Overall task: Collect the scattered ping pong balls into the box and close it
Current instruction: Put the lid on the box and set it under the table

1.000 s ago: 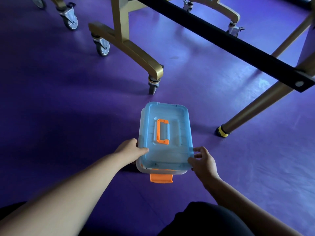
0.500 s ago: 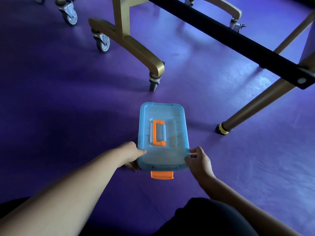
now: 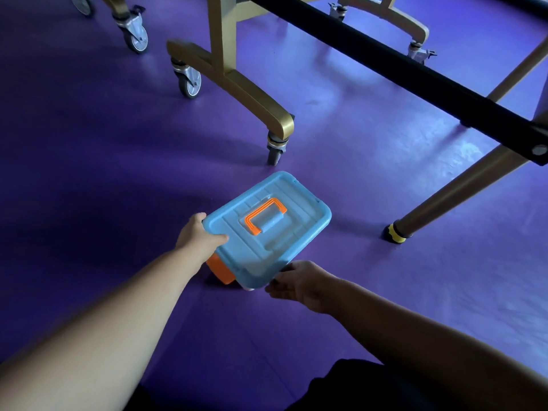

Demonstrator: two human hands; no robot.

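Down at the floor (image 3: 89, 188), the box (image 3: 267, 229) had swung aslant since a second ago, lid on; left hand (image 3: 197, 237) pinched its left corner; right hand (image 3: 299, 281) curled its fingers under the near corner; latch (image 3: 221, 269) probably next.

Both bare forearms reach forward. The left hand (image 3: 199, 236) grips the box (image 3: 267, 229) at its left corner, thumb over the top. The right hand (image 3: 301, 281) holds the box's near edge, fingers (image 3: 274, 289) curled underneath.
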